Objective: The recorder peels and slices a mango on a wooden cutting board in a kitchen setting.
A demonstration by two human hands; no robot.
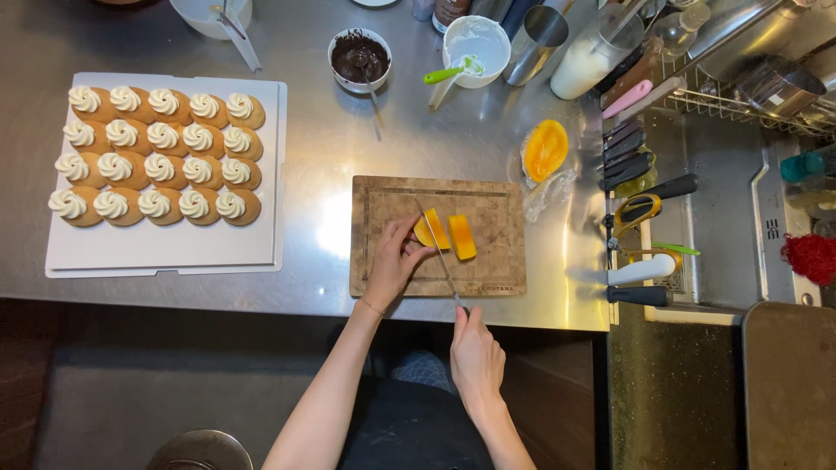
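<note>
On the steel counter (322,165), with a white tray (165,252) of piped biscuits at left, a wooden cutting board (496,261) bears two orange mango pieces, one (462,237) already parted, the other (428,231) steadied by the left hand's (392,261) curled fingers while a knife (440,252) is gripped closed in the right hand (475,357); an uncut half (545,150) lies far right.
</note>
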